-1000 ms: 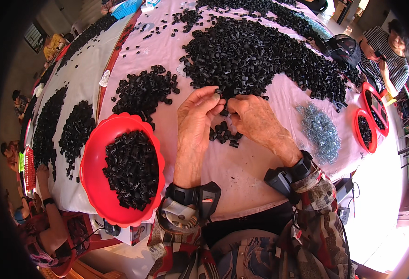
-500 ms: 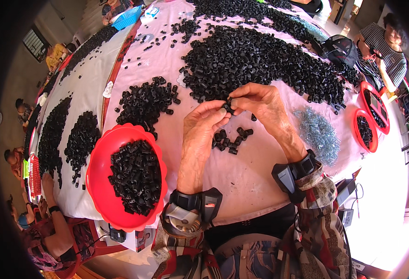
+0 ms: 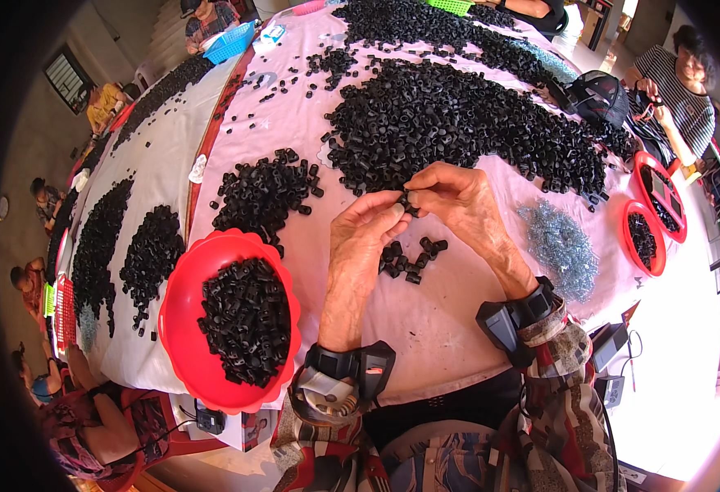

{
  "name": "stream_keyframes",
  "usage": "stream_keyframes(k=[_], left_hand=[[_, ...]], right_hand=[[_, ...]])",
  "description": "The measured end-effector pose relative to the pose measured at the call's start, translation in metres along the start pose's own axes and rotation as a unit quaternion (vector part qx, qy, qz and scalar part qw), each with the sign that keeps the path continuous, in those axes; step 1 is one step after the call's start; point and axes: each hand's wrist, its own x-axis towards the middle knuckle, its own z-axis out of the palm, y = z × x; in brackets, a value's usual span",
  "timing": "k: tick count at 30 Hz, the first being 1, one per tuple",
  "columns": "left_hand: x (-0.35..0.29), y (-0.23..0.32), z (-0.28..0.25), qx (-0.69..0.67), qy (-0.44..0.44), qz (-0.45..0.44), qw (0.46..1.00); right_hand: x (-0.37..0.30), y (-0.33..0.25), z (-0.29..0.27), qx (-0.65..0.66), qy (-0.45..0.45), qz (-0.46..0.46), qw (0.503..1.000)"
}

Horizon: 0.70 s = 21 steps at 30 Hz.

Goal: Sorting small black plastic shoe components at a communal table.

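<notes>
My left hand point(image 3: 360, 239) and my right hand point(image 3: 458, 203) meet over the pink cloth. Between their fingertips is a small black plastic part point(image 3: 410, 205), mostly covered by the fingers. Both hands pinch it. Just below the fingers lies a loose cluster of similar black parts point(image 3: 414, 266). A red scalloped bowl point(image 3: 181, 328), partly filled with black parts point(image 3: 247, 321), stands to the left of my left forearm. Beyond my hands spreads a large heap of black parts point(image 3: 458, 123). A pile of small clear bluish pieces point(image 3: 563, 250) lies to the right of my right hand.
A smaller heap of black parts point(image 3: 263, 197) sits behind the bowl. Two red trays point(image 3: 661, 266) stand at the right edge, near a person in a striped shirt point(image 3: 678, 102) and a black cap point(image 3: 601, 97). Several people sit along the left side. A blue basket point(image 3: 229, 43) stands far left.
The view has shifted slightly, so the table appears a little lower and further right. My hands stay together on the black part, with the fingers covering more of it.
</notes>
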Motion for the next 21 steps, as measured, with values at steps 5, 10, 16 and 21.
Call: stream_keyframes(k=[5, 10, 16, 21], left_hand=[[0.0014, -0.0003, 0.0017, 0.007, 0.0, -0.01, 1.0], [0.0017, -0.0019, 0.0026, 0.024, 0.004, -0.002, 1.0], [0.0018, -0.006, -0.0002, 0.063, 0.016, 0.004, 0.998], [0.0002, -0.0042, 0.0012, 0.092, 0.024, 0.008, 0.995]], right_hand=[[-0.0003, -0.004, -0.0009, -0.013, 0.005, 0.013, 1.0], [0.0, 0.0003, -0.0025, -0.021, -0.002, -0.012, 1.0], [0.0004, 0.0015, -0.0057, -0.04, -0.036, 0.005, 0.999], [0.0021, 0.0034, -0.0077, -0.013, -0.056, 0.046, 0.997]])
